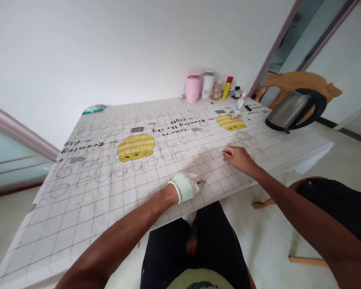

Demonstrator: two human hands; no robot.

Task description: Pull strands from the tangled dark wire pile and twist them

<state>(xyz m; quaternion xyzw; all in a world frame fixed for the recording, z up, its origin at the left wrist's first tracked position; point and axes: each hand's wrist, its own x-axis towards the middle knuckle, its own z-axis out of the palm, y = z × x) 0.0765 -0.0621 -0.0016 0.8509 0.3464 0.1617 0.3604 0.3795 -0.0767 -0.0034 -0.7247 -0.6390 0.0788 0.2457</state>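
Note:
My left hand [189, 186] wears a white glove with a mint-green cuff and rests on the tablecloth [102, 204] near the front edge. Its fingers are curled down; whatever they may hold is hidden. Bare and closed, my right hand [238, 157] is to the right and a bit farther back, over the cloth. Thumb and fingers are pressed together, and I cannot make out anything between them. The pale cloth has a grid, printed lettering and yellow striped cartoon figures [136, 147].
An electric kettle [290, 108] stands at the table's right end, before a wooden chair [307, 78]. Along the wall are a pink canister [193, 87], a white canister [208, 85], a yellow-red can [227, 87] and a small clear bottle [241, 100]. A crumpled pale item [236, 114] lies nearby.

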